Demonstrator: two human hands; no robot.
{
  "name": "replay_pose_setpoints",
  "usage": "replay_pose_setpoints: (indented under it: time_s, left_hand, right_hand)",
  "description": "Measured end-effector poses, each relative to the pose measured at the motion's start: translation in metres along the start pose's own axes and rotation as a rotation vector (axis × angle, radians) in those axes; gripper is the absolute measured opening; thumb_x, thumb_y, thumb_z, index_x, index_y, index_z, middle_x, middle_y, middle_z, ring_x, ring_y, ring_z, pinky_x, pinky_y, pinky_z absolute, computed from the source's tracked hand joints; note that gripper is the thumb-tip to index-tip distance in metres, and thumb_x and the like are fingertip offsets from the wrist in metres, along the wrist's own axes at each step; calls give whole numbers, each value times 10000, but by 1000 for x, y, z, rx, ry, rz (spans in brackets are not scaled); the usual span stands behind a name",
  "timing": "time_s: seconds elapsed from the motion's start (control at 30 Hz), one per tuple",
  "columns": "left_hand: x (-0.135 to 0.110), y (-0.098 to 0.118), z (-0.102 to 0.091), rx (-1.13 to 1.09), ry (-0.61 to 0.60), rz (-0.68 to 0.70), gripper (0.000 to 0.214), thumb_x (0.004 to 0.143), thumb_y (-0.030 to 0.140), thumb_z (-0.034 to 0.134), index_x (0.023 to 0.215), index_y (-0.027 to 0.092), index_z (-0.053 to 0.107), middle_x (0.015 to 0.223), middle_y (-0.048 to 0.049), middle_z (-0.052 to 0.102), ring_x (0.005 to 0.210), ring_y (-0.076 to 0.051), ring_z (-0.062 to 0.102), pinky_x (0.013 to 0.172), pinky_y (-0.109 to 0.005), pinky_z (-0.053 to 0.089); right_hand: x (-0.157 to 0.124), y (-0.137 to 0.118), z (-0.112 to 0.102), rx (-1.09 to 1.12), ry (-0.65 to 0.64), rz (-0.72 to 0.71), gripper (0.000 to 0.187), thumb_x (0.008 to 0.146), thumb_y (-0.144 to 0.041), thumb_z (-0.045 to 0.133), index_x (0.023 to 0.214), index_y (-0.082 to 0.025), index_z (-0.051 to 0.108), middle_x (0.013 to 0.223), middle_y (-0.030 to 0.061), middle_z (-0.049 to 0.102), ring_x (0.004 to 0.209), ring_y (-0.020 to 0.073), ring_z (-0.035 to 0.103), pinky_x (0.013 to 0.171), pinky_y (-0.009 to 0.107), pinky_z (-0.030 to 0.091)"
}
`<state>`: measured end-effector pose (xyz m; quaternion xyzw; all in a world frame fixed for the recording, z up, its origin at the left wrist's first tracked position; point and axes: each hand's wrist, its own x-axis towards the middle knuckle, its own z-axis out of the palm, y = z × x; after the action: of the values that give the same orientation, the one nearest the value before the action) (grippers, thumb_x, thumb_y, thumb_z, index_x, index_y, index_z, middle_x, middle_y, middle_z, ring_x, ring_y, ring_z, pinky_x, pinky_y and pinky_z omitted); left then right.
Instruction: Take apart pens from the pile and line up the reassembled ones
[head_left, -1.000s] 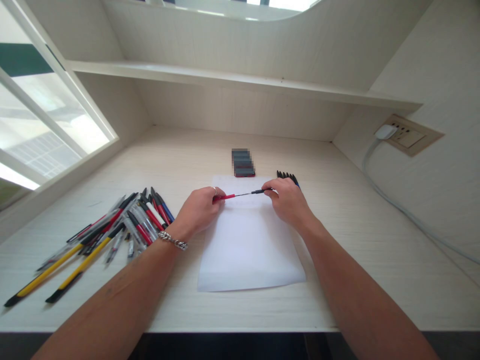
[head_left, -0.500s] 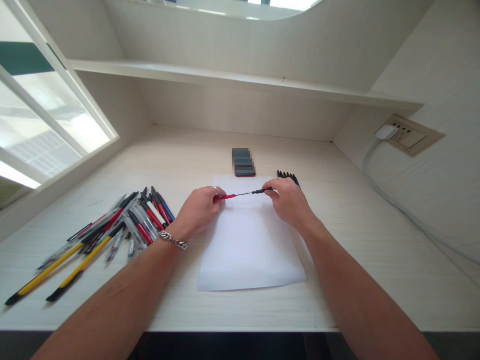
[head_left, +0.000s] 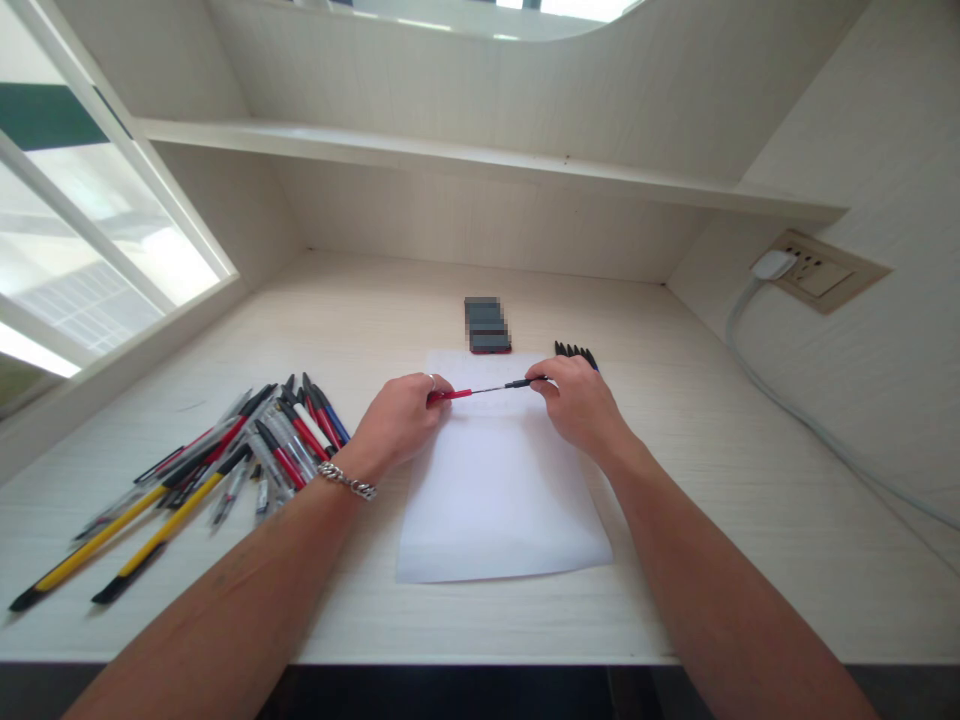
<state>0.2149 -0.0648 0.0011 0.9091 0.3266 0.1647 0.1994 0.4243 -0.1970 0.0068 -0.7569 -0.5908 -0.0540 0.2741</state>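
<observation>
Head view: both hands pinch one thin pen (head_left: 487,388) above the white paper (head_left: 499,490). Left hand (head_left: 397,420) grips its red end, right hand (head_left: 577,400) its black end. Loose pens (head_left: 225,460) lie on the tabletop (head_left: 750,520).

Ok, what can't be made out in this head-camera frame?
Head view:
- Pen: both ends are hidden inside the left hand and right hand, so cap and tip are unclear.
- Dark object beyond the paper: pixelated, unidentifiable.
- Black pens: mostly behind the right hand; count unclear.
- Cable: cut off by the right edge.
</observation>
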Motion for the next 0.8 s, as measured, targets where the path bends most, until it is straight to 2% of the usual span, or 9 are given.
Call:
replay_pose_setpoints:
  time_s: [0.8]
  left_hand:
    - [-1,6,2,3,-31,54,282,834,259,477,966,227,724,937,-42,728,885,-218,644,775,-295,474]
  right_hand:
    - [-3,-14,7,13,-65,-57,163,884,-157,532,888,-223,680,909,42,695,902,216,553,799,340,396]
